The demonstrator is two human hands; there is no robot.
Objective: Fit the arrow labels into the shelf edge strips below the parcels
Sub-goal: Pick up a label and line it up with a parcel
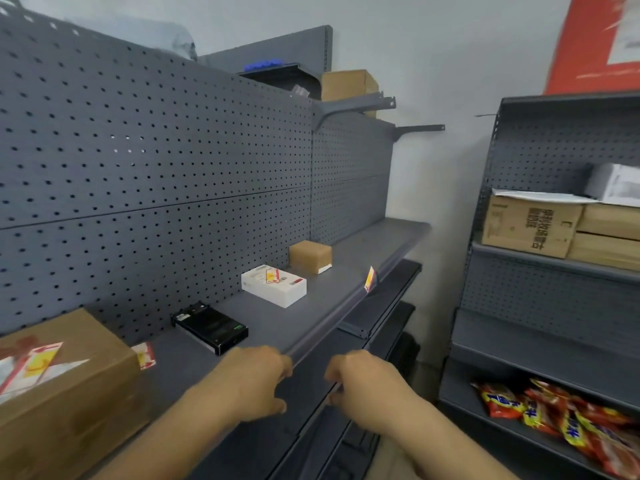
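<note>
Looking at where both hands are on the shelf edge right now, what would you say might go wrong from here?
1. The red-and-yellow arrow label farther along the grey shelf edge strip stands tilted, so it may be only partly seated and could pop out if the strip flexes.
2. Both the left hand and right hand curl over the strip, hiding whatever they hold; a label might go in crooked.
3. The flat black box lies close by and could be nudged.

**A small shop stockroom**

Grey metal shop shelving (346, 271) with pegboard backs (156, 150) lines the left wall, parcels spaced along it. On the right, a second shelving unit (540, 344) carries cardboard cartons (530, 226) and, lower down, a heap of red-and-yellow snack packets (568, 417). A red poster (595, 43) hangs on the far wall.
</note>
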